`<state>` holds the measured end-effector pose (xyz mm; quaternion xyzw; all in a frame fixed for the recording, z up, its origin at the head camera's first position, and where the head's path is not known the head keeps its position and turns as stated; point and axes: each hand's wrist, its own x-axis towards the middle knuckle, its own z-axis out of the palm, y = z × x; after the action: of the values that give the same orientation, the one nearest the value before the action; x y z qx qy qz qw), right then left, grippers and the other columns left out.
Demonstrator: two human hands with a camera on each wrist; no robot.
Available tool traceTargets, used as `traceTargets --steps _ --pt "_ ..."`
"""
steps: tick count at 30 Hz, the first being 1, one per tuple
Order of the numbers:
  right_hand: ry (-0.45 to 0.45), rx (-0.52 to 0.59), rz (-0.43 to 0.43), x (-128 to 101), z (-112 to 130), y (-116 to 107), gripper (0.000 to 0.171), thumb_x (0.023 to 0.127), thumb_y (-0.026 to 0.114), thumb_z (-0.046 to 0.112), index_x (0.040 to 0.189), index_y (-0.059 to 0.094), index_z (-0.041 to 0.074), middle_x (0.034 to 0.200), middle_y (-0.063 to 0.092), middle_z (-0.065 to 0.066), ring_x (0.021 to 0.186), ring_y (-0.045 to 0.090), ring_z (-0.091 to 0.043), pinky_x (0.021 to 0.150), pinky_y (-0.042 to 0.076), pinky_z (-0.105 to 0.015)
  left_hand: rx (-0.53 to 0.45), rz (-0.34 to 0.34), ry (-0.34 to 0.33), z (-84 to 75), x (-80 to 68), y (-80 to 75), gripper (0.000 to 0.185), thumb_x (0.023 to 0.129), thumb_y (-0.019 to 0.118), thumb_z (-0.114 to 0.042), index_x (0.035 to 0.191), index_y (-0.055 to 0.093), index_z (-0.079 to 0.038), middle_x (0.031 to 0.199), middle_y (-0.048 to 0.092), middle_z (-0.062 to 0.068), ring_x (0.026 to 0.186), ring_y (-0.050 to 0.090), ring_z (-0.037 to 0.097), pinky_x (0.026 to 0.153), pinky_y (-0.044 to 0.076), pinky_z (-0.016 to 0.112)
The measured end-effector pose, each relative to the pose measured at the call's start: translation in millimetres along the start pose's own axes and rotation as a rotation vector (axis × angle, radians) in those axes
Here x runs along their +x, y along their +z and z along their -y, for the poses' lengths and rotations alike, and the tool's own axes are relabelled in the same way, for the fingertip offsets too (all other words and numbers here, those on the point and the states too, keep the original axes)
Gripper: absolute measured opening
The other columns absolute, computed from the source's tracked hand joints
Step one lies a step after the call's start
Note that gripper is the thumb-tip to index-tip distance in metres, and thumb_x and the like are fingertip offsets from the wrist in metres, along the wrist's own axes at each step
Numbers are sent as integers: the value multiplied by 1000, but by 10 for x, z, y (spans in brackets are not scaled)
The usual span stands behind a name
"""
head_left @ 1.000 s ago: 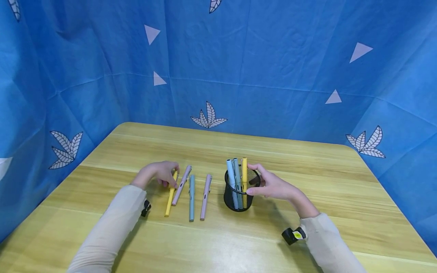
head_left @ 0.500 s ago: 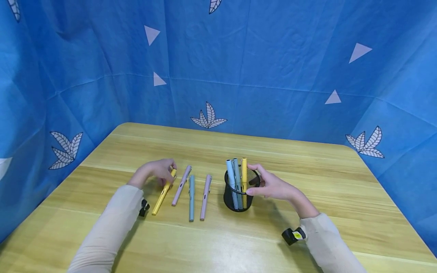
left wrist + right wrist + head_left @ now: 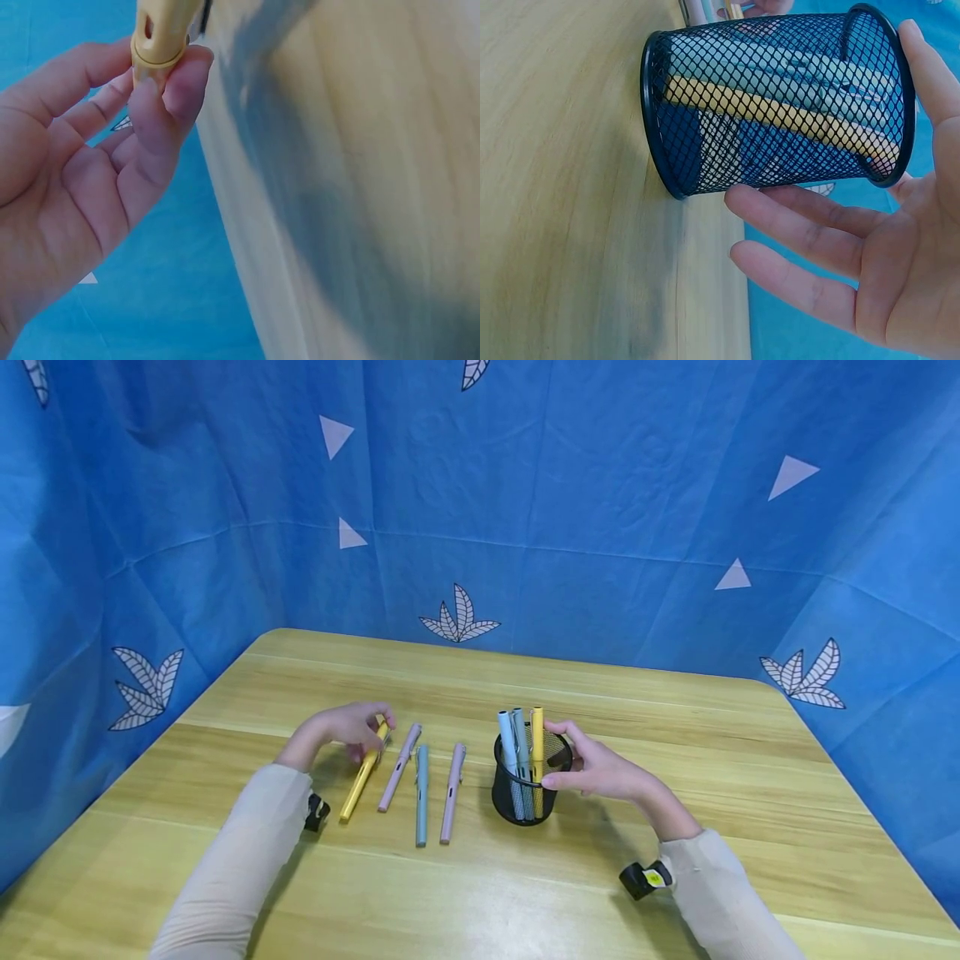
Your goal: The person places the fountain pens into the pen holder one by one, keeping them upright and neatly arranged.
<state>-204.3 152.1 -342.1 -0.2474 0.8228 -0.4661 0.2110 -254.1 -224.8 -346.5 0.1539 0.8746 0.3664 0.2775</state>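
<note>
My left hand pinches a yellow pen between thumb and fingers near its upper end, at the left of the row of pens. The left wrist view shows the thumb and fingertips closed on the pen's yellow barrel. My right hand holds the rim of a black mesh pen holder, which stands upright. The thumb is at the near rim and a finger at the far side; other fingers lie by the mesh wall. Inside lean a light blue pen, a teal pen and another yellow pen.
Between the hands, a purple pen, a teal pen and a second purple pen lie on the wooden table. A blue patterned cloth hangs behind and along both sides.
The left hand has drawn the yellow pen leftward, away from the nearest purple pen, and tilted it, its near end swinging left. The right hand and pen holder have stayed put.
</note>
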Motion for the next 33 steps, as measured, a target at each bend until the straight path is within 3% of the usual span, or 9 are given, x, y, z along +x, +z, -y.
traceTargets --steps 15,23,27,33 --pt "1 15 10 -16 -2 -4 75 81 66 23 137 18 9 79 51 -12 57 43 -22 47 41 -31 -37 -14 95 -100 -15 -28 27 85 54 0 111 51 5 71 47 9 53 47 16 51 43 28" --pt "7 26 9 -21 -5 0 74 81 66 22 136 19 10 73 49 -10 56 42 -21 47 41 -32 -65 -19 146 -189 4 -22 29 83 53 2 112 51 7 73 50 10 53 44 16 51 40 29" --pt "-1 34 10 -20 -16 1 75 81 67 22 137 18 9 77 49 -11 56 41 -18 47 40 -31 -70 -13 182 -233 28 -22 30 84 52 3 113 50 8 78 51 12 55 46 17 53 42 31" --pt "-13 31 12 -21 -8 -3 77 81 67 23 138 17 9 79 48 -12 56 41 -17 46 40 -30 -56 -29 181 -299 42 -8 29 84 52 2 113 51 7 87 52 15 57 48 18 55 45 34"
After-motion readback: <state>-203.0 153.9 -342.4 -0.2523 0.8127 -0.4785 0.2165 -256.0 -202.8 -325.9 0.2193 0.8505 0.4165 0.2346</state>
